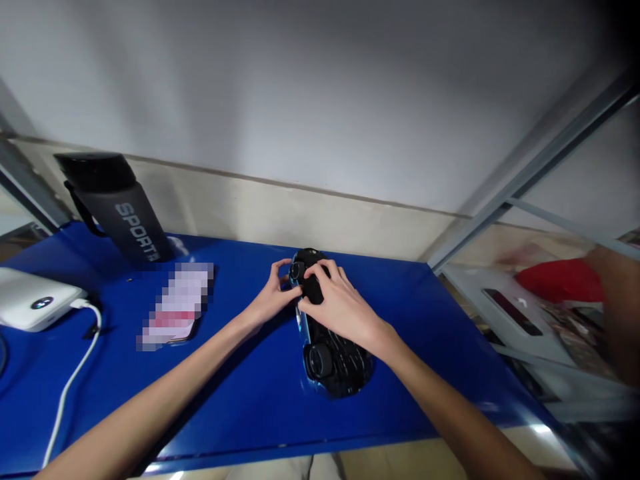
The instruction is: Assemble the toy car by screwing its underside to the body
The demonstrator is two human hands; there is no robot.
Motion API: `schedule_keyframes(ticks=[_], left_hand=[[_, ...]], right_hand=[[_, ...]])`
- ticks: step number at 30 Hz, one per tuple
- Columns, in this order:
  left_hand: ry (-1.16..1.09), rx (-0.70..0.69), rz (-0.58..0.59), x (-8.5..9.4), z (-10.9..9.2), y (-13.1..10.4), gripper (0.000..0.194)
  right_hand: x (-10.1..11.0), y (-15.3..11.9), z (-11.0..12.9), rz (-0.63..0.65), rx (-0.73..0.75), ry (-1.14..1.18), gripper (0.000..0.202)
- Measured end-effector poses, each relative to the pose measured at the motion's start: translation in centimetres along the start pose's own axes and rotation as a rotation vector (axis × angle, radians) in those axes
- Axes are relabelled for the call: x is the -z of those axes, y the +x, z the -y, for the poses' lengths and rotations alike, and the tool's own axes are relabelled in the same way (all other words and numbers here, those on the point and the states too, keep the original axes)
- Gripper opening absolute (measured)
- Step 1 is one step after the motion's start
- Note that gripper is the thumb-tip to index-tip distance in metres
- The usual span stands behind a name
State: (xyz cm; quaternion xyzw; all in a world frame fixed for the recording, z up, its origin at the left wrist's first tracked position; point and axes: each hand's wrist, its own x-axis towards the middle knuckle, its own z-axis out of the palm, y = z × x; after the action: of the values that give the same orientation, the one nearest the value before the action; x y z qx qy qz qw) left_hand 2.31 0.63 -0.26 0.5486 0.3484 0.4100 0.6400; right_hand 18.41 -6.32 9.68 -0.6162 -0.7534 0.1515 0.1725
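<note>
A toy car [345, 363] lies on the blue table, its black underside facing up and a strip of blue body along its left side. Two of its black wheels show on that side, one near and one far. My left hand [274, 293] grips the far end from the left, thumb and fingers about the far wheel. Over the far half of the underside bends my right hand [340, 300], its fingers curled onto the car beside a black part. Exactly what the right fingertips press on is partly hidden.
A dark bottle marked SPORT [125, 213] stands at the back left of the blue table [250, 407]. A phone with a blurred screen [177, 303] and a white power bank [37, 300] with a white cable [75, 373] lie left. Right, beyond a metal frame, are another phone [513, 311] and a red item [557, 280].
</note>
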Motion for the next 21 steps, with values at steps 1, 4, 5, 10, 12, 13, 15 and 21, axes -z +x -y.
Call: schedule_keyframes(ticks=[1, 4, 5, 10, 12, 13, 15, 21], left_hand=[[-0.001, 0.0, -0.006, 0.0, 0.0, 0.0, 0.077], [-0.035, -0.025, 0.022, 0.0, 0.1, 0.0, 0.075], [-0.045, -0.034, 0.034, 0.0, 0.1, 0.0, 0.074], [-0.036, -0.057, 0.042, -0.1, -0.2, 0.0, 0.071], [-0.024, -0.042, 0.043, -0.1, -0.3, 0.0, 0.071], [-0.025, -0.03, 0.044, -0.1, -0.2, 0.0, 0.072], [-0.046, -0.023, 0.046, -0.1, -0.1, 0.0, 0.071], [-0.053, -0.008, 0.041, -0.2, 0.0, -0.1, 0.069]], right_hand=[[-0.1, -0.1, 0.1, 0.013, 0.007, -0.016, 0.039], [-0.1, -0.5, 0.1, 0.044, 0.026, -0.024, 0.045], [0.0, -0.5, 0.0, 0.051, 0.026, -0.017, 0.046], [1.0, -0.8, -0.4, 0.049, 0.008, 0.063, 0.049], [1.6, -0.9, -0.9, 0.039, -0.009, 0.117, 0.051], [1.9, -0.9, -1.3, 0.037, -0.022, 0.156, 0.051], [2.6, -1.2, -2.2, 0.045, -0.044, 0.269, 0.049], [4.5, -2.4, -5.3, 0.067, -0.206, 0.43, 0.049]])
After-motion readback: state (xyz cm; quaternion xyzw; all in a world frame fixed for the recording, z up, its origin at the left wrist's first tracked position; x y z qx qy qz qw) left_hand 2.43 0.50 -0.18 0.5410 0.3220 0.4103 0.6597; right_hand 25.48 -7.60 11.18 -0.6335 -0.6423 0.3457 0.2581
